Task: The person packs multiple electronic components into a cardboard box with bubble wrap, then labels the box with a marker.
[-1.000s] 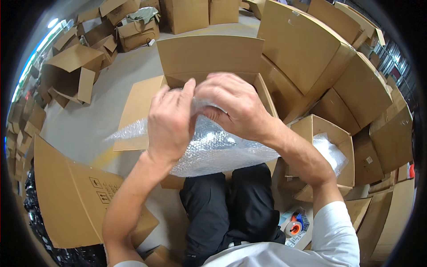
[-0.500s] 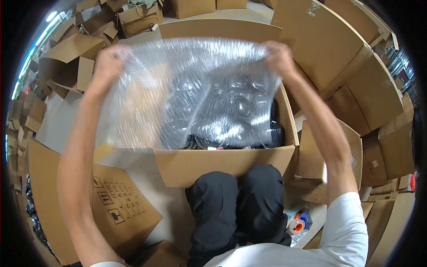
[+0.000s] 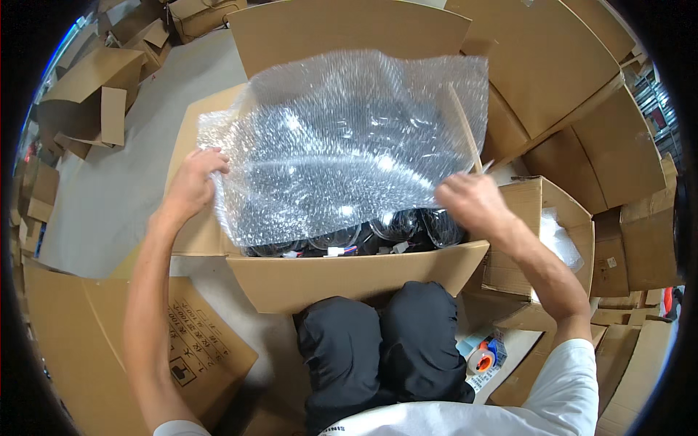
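A clear sheet of bubble wrap lies draped across an open cardboard carton. Its left edge is pinched in my left hand, above the carton's left flap. My right hand is closed on the sheet's near right corner, beside the carton's right wall. Under the near edge show shiny black rounded parts with white plugs and coloured wires. Most of these parts are seen only through the wrap. At the far side the sheet rests against the raised back flap.
Tall cardboard panels stand at the back right. A smaller open box with clear plastic wrap is right of the carton. A tape dispenser lies by my right knee. A printed carton stands at near left, an open box farther back.
Both hands have come down and toward me with the bubble wrap. The sheet, held up and stretched before, now lies over the carton and its black parts.
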Tool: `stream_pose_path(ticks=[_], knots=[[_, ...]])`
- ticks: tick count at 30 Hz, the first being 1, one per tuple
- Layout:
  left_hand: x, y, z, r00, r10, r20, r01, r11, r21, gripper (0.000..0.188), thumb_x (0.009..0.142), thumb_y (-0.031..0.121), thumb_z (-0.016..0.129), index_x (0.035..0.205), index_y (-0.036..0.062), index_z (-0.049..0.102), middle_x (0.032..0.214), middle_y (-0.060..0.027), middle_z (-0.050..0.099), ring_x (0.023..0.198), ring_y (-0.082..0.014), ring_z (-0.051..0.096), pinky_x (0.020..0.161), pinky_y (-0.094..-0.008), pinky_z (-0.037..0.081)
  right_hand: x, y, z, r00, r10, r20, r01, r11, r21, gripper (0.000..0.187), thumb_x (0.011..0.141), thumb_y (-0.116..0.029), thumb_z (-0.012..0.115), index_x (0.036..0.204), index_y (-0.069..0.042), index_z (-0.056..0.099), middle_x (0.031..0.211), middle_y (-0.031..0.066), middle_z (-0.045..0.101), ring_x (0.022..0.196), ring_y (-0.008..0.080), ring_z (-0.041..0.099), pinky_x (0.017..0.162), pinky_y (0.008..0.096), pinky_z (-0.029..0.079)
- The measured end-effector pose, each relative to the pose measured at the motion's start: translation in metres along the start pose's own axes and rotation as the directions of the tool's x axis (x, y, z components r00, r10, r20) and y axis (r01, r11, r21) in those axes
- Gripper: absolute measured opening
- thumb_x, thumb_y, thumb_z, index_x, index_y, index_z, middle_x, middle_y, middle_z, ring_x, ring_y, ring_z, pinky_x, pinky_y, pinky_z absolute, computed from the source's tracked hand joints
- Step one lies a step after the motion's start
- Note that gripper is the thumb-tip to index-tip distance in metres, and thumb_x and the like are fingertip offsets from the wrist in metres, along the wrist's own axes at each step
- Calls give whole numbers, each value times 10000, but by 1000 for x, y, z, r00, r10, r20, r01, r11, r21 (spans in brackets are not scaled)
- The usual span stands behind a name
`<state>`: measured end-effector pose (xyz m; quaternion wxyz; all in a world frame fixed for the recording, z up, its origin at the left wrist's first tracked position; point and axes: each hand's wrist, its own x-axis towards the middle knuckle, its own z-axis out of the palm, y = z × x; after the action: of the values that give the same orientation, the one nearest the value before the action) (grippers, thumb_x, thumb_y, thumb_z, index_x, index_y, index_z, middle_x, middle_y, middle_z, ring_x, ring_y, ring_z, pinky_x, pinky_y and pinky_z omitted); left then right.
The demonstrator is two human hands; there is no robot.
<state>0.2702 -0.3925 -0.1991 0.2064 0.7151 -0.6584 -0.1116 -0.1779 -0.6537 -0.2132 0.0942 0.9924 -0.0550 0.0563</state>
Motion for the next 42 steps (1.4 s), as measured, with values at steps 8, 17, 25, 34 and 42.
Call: stream_pose_path(ticks=[8, 17, 25, 34, 42], knots=[[-19, 78, 21, 988, -29, -153, 38, 998, 54, 512, 825, -36, 560, 1332, 11, 605, 1430, -225, 549, 1371, -374, 483, 1187, -494, 320, 18, -42, 33, 910, -50, 412, 7, 995, 104, 55, 724, -81, 701, 776, -69, 689, 795, 137, 706, 763, 292, 725, 637, 426, 573], [-39, 84, 113, 965, -258, 49, 229, 919, 320, 574, 924, 355, 675, 1376, 26, 544, 1494, -290, 405, 1426, -414, 361, 1175, -581, 252, -2, -38, 45, 923, 71, 378, -251, 857, 450, 324, 804, -281, 727, 779, 31, 644, 720, 266, 611, 674, 438, 631, 626, 496, 478], [-163, 246, -111, 931, 27, -363, 95, 945, 313, 414, 877, 271, 740, 1147, -25, 637, 1061, -184, 653, 1121, -348, 608, 980, -473, 463, -27, -38, 68, 880, 210, 425, -470, 510, 720, 511, 1009, -428, 543, 698, -31, 464, 671, -29, 428, 647, 92, 395, 551, 318, 313], [-483, 239, -170, -31, -453, -891, 705, 622, -341, 256, 974, 172, 677, 1111, -42, 704, 1041, -73, 716, 953, -129, 666, 864, -294, 530, -21, -42, 57, 884, 210, 419, -464, 512, 723, 479, 951, -391, 595, 694, 10, 549, 624, -15, 453, 612, 95, 406, 521, 334, 313], [-432, 180, -134, 419, -490, -764, 118, 864, -490, 692, 1066, 362, 521, 1552, -58, 265, 1589, -206, 352, 1479, -300, 337, 1202, -368, 260, 11, -68, 37, 976, 198, 89, -217, 878, 427, 312, 859, -212, 725, 999, 65, 687, 936, 235, 686, 819, 342, 653, 738, 456, 493]])
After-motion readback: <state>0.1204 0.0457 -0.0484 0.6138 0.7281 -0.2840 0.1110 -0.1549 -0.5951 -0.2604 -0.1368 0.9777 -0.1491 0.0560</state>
